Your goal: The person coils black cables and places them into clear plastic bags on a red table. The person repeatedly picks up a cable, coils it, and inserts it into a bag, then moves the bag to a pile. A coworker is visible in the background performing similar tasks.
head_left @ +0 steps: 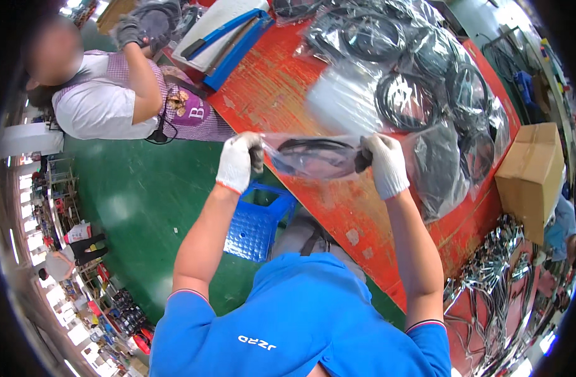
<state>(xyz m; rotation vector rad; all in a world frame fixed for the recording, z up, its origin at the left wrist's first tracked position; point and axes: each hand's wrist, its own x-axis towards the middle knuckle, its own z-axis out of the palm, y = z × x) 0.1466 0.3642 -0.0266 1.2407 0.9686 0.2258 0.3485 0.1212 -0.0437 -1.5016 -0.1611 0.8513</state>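
Note:
Stretched between my two hands is a clear plastic bag (313, 164) with a coiled black cable (319, 146) inside, held over the edge of the red table (263, 94). My left hand (240, 162), in a white glove with a dark palm, grips the bag's left end. The right end is pinched by my right hand (384, 164), gloved the same way. Just beyond lies a stack of flat clear bags (344, 97). Beside it, several bagged cable coils (408, 100) are heaped along the table's far and right side.
A blue-and-white paper cutter (228, 47) sits at the table's far left. Left of it, a co-worker (112, 94) in grey gloves handles a bagged coil. A blue stool (253, 226) stands on the green floor below my left hand. At right are a cardboard box (532, 176) and loose cables (489, 283).

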